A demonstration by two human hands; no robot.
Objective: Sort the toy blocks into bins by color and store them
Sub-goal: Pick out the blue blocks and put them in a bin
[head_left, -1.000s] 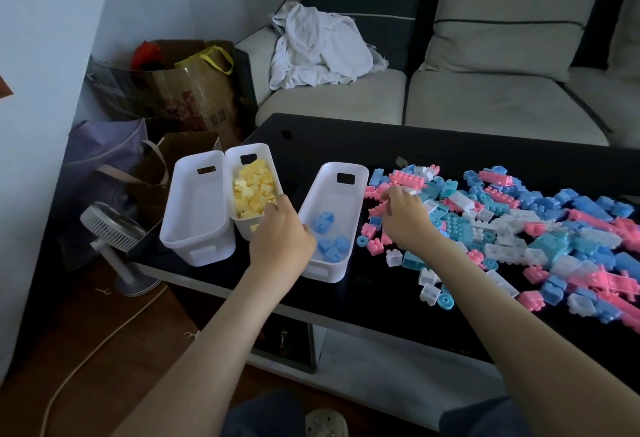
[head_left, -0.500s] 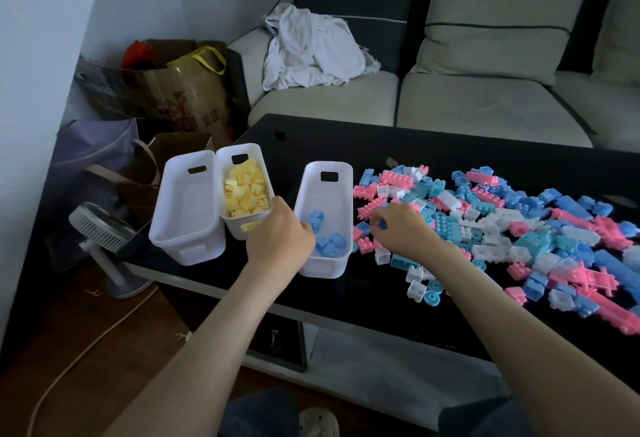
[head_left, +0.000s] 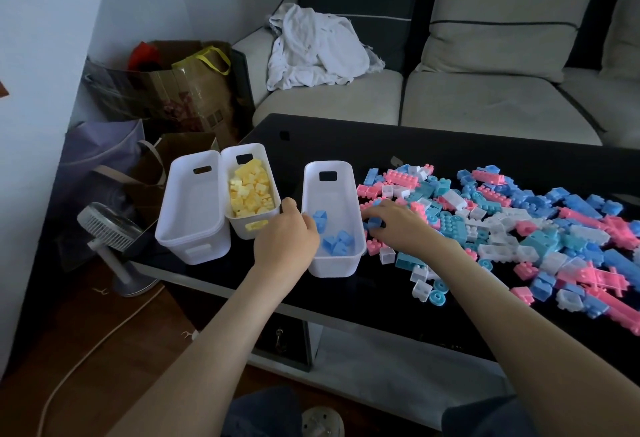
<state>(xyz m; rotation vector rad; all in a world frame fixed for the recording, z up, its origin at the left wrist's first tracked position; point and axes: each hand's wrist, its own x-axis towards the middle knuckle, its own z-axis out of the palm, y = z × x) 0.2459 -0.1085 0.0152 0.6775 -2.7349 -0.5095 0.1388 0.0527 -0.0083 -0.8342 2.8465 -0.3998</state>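
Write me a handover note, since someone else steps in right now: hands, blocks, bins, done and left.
Left hand: rests on the near left rim of the blue bin, fingers curled; no block seen in it.
Right hand: at the pile's left edge, pinching a blue block beside that bin.
Bins: the empty bin at far left; the yellow bin beside it, well filled; the blue bin holds a few blue blocks.
Done: no yellow shows in the pile.
Left: the mixed pile of blue, pink, white and teal blocks on the black table.
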